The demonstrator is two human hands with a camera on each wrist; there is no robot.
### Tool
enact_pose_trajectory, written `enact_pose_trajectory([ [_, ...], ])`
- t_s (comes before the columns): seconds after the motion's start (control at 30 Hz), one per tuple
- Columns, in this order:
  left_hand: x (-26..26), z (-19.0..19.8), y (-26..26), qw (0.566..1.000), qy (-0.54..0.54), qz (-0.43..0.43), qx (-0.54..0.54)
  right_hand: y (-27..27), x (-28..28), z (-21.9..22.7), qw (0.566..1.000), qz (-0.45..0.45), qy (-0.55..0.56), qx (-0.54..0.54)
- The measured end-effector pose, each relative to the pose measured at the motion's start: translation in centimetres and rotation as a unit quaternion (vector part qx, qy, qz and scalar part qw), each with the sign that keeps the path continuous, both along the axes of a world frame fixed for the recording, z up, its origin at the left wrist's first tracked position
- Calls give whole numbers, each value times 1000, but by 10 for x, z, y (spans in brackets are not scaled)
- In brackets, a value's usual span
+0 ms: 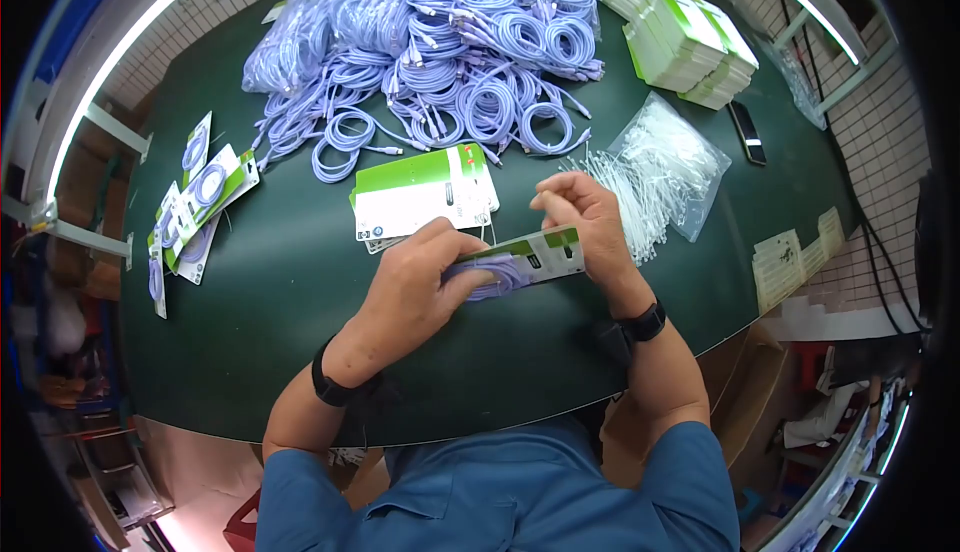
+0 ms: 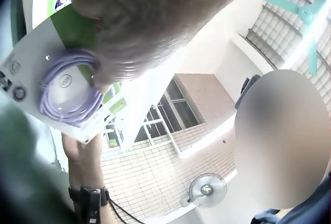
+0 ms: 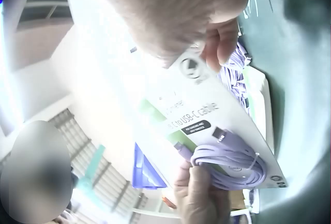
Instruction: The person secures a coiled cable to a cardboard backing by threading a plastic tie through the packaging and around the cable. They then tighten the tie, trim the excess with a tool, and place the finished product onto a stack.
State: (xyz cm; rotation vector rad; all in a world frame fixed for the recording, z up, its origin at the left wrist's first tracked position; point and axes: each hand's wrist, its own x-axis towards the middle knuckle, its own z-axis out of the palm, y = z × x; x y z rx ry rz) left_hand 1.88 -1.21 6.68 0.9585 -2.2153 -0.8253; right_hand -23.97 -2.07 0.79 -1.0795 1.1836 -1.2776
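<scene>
A card with a coiled lilac cable is held tilted over the table. My left hand grips its left part, thumb across the coil. In the right wrist view, left fingertips press beside the coiled cable. My right hand is at the card's right end, its fingers curled above it; the right wrist view shows that end against the right hand, partly hidden. The left wrist view shows the coil under my left hand. Behind the card lies a stack of flat cards.
Lilac cables are heaped at the back. White ties spill from a bag on the right, near a phone. Bundled cards stand at the back right; carded cables lie at the left. Paper sheets lie at the right edge.
</scene>
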Motion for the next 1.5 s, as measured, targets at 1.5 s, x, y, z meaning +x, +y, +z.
enact_pose_trajectory([
  [1.5,-31,-67,-21,970,235,58,30,26,33,1,978,133,116,-113],
])
